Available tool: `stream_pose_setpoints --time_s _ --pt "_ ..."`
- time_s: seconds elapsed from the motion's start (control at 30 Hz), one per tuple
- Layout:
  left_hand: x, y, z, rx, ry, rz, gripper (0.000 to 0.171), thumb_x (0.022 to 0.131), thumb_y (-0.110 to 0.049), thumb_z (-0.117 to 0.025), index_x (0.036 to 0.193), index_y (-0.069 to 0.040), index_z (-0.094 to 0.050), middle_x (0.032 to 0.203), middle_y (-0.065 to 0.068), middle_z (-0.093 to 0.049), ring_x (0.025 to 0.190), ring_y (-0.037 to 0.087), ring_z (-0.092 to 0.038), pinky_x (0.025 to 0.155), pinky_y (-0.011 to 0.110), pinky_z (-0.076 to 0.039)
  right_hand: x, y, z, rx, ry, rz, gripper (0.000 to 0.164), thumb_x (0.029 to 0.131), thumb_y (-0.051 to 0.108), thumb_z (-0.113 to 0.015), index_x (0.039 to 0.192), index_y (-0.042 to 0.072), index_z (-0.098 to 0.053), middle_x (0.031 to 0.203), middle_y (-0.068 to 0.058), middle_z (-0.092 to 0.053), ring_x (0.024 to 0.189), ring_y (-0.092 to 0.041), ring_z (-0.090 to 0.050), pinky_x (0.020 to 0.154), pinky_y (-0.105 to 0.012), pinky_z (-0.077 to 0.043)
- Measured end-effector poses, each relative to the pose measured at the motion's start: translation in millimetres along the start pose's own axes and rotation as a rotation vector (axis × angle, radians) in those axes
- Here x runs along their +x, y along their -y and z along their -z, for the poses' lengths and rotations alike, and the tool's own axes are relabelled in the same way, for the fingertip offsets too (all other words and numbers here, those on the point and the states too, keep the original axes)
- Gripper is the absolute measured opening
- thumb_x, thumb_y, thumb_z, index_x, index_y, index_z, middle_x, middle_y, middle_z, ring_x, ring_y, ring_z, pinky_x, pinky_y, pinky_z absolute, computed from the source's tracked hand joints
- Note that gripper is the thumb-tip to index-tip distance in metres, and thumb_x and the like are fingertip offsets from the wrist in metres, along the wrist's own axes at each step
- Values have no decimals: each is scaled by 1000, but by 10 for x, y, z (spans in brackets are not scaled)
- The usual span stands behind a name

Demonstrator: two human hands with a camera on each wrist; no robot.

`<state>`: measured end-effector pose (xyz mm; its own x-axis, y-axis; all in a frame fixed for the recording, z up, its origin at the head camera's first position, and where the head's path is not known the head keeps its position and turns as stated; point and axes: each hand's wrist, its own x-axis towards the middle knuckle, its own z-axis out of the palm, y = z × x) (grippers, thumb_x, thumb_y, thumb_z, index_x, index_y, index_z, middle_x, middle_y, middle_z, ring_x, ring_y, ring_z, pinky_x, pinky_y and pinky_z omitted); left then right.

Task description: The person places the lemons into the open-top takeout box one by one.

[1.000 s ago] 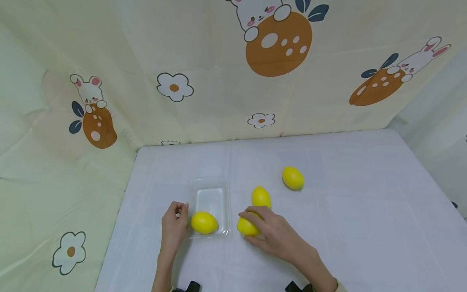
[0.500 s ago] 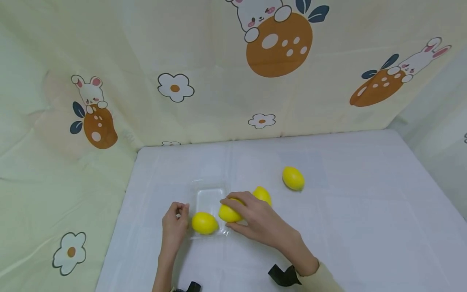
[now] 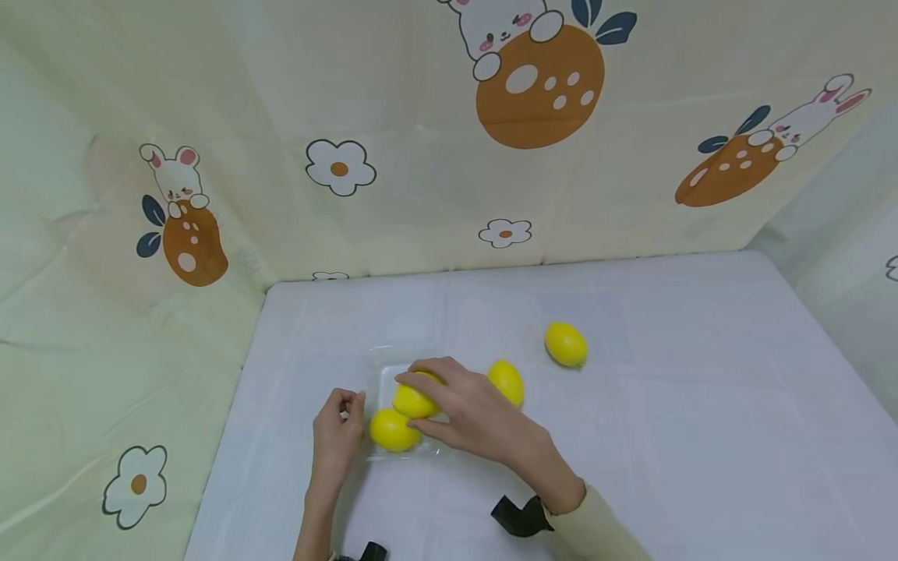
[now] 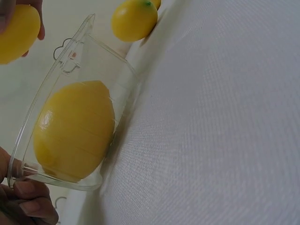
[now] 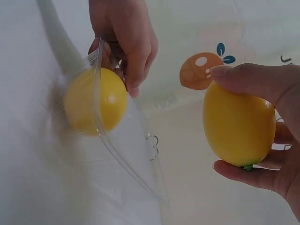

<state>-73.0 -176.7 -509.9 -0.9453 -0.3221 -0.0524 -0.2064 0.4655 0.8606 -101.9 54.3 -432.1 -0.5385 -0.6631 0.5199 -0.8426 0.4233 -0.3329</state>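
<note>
A clear plastic tray point(image 4: 123, 63) stands on the table, with one yellow lemon point(image 4: 75, 131) lying in its near end. My left hand point(image 3: 338, 432) pinches the tray's left rim between thumb and curled fingers, as the left wrist view shows up close. My right hand point(image 3: 466, 405) grips a second lemon point(image 5: 239, 126) between thumb and fingers, its green stem end toward the lower fingers. In the head view this lemon overlaps the tray, just behind the first one; the right wrist view shows it raised above the rim.
Two more lemons lie on the white-covered table point(image 3: 666, 405): one lemon point(image 3: 507, 382) just right of the tray, partly behind my right hand, and another lemon point(image 3: 565, 344) farther back. A printed curtain point(image 3: 407, 210) hangs along the table's back edge.
My right hand has lifted its lemon off the table and carried it left, from beside the tray to over it. My left hand has stayed at the tray's rim.
</note>
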Motion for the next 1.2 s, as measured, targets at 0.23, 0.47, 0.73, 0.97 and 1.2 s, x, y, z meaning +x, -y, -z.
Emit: stream_pose_setpoints --time_s 0.23,0.47,0.73,0.97,1.2 --pt "9 22 -17 3 -3 -1 17 104 -15 -61 99 1 -61 82 10 -56 60 15 -48 53 22 -41 104 -13 -72 13 -10 14 53 85 23 -86 131 10 -64 128 -10 -65 115 -22 -65 81 -24 -59" --pt "26 28 -21 8 -1 8 16 104 -15 -60 100 1 -61 82 10 -55 59 16 -48 53 22 -42 182 -48 -183 61 44 -41 52 88 25 -83 134 10 -63 130 -10 -64 117 -23 -63 81 -29 -60" --pt "26 24 -10 5 -5 10 16 104 -15 -60 99 0 -61 82 9 -55 58 15 -48 52 21 -42 256 -160 -420 86 179 -160 51 94 30 -76 139 13 -60 132 -10 -63 116 -23 -63 85 -35 -60" --pt "6 29 -14 11 -7 10 16 104 -15 -60 98 0 -61 81 9 -54 58 15 -47 52 21 -41 296 -257 -622 147 308 -292 51 97 33 -72 142 14 -58 133 -9 -63 114 -22 -63 92 -39 -57" --pt "14 36 -9 -10 -1 19 15 104 -15 -60 98 0 -60 82 10 -54 58 16 -47 52 21 -40 313 -297 -754 146 380 -355 51 99 35 -69 145 16 -56 137 -7 -62 118 -22 -62 94 -42 -56"
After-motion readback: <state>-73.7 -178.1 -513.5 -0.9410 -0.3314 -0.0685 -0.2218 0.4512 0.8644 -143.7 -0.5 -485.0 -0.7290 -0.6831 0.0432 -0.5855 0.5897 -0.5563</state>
